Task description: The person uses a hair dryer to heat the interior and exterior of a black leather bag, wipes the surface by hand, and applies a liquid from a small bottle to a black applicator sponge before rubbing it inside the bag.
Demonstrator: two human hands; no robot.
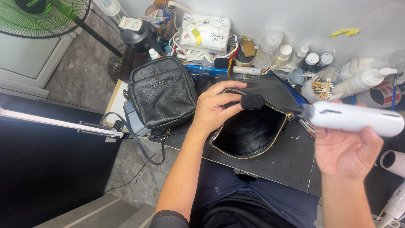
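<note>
My left hand (215,107) grips the rim of an open black pouch (253,126) with a gold zipper, holding its mouth wide on the dark worktop. My right hand (348,152) holds a white handheld power tool (358,118) level, and its round black foam tip (252,101) sits at the pouch's opening beside my left fingers. A black leather shoulder bag (162,93) stands to the left of the pouch, its strap hanging over the table edge.
The back of the worktop (287,162) is crowded with bottles, a jar of cotton swabs (322,86), a wipes pack (206,31) and a pump bottle (363,80). A green fan (42,19) stands at the far left. A white lamp arm (55,122) crosses the left side.
</note>
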